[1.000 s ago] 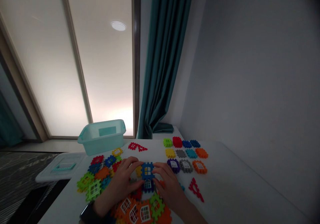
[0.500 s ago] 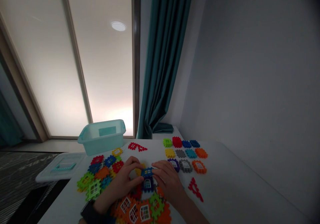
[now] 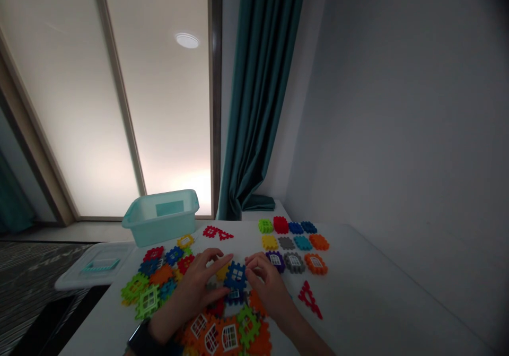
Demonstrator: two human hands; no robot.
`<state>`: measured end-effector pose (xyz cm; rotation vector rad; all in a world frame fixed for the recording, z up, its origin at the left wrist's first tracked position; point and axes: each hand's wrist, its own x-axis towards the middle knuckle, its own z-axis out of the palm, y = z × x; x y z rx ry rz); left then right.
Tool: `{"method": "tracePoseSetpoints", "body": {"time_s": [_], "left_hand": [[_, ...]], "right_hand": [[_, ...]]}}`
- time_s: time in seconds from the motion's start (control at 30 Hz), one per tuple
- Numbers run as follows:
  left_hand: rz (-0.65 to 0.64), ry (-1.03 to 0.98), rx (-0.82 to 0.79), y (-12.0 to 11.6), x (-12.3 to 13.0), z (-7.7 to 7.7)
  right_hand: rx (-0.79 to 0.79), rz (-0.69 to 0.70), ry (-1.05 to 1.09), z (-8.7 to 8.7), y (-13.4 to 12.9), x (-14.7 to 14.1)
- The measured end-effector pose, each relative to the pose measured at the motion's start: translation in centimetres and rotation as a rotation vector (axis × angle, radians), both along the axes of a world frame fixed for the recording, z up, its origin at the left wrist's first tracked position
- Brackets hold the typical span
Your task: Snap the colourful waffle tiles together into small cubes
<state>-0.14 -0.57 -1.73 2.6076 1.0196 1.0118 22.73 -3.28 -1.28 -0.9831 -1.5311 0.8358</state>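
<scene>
left hand (image 3: 196, 283), blue window tile (image 3: 237, 275), right hand (image 3: 269, 283) in a row, right fingertips were closest

left thumb and index were parted wide with nothing visibly pinched, the tile just right of the gap. it was squarish so no real long axis, sat a bit askew, purple window tile (image 3: 235, 295) at its near edge (couldn't tell if joined). right fingers were bunched at its right edge, couldn't tell if they had hold of it.
</scene>
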Motion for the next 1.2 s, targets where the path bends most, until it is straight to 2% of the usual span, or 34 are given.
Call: {"method": "tracePoseSetpoints", "body": {"time_s": [0.13,0.27,0.47,0.73,0.87,1.03,1.13,1.2], "left_hand": [[-0.013,0.016,0.013,-0.2,0.0,0.3],[0.016,-0.075,0.015,-0.2,0.0,0.4],[0.052,-0.209,-0.004,0.1,-0.4,0.5],[-0.002,-0.221,-0.088,0.1,-0.2,0.1],[-0.013,-0.223,-0.107,0.0,-0.1,0.3],[-0.014,-0.202,-0.172,-0.7,0.4,1.5],[-0.026,-0.167,-0.192,-0.9,0.5,1.7],[-0.016,-0.133,-0.171,-0.8,0.4,1.5]], "right_hand": [[-0.046,0.026,0.022,0.0,-0.1,0.0],[-0.037,-0.007,-0.048,0.5,-0.6,0.0],[0.307,-0.046,-0.364,0.6,-1.4,0.5],[0.533,-0.081,-0.465,0.4,-1.0,0.8],[0.568,-0.096,-0.525,0.5,-1.1,0.8],[0.607,-0.106,-0.551,0.4,-1.1,0.9],[0.592,-0.106,-0.486,0.2,-1.0,0.8],[0.528,-0.123,-0.406,0.1,-1.0,0.6]]}}
